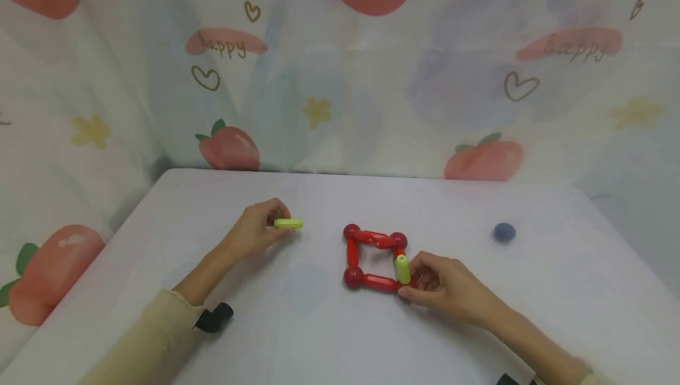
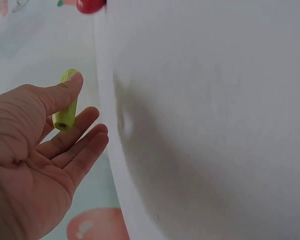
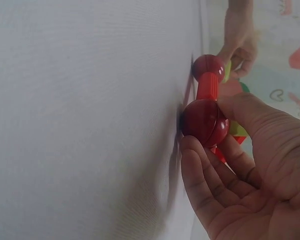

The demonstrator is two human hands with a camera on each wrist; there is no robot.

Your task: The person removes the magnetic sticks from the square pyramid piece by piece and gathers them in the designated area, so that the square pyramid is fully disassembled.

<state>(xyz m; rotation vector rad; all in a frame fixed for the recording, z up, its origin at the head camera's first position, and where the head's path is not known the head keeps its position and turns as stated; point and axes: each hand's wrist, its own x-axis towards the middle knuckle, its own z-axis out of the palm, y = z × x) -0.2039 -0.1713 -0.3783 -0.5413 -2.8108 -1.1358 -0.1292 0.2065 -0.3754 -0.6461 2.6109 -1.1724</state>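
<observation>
On the table, red rods (image 1: pixel 379 283) and dark red balls (image 1: pixel 353 277) join into a four-sided frame. My right hand (image 1: pixel 451 287) holds the ball (image 3: pixel 204 122) at the frame's near right corner, thumb on one side and fingers on the other. A yellow-green rod (image 1: pixel 403 270) rises from that corner beside the fingertips; the ball mostly hides it in the right wrist view. To the left of the frame, my left hand (image 1: pixel 260 228) pinches a second yellow-green rod (image 2: pixel 65 107) between thumb and fingers, above the table.
A dark blue ball (image 1: pixel 504 232) lies at the right of the white table (image 1: pixel 297 343). Behind the table hangs a patterned cloth (image 1: pixel 361 78). Black wrist mounts (image 1: pixel 215 317) sit at both sleeves.
</observation>
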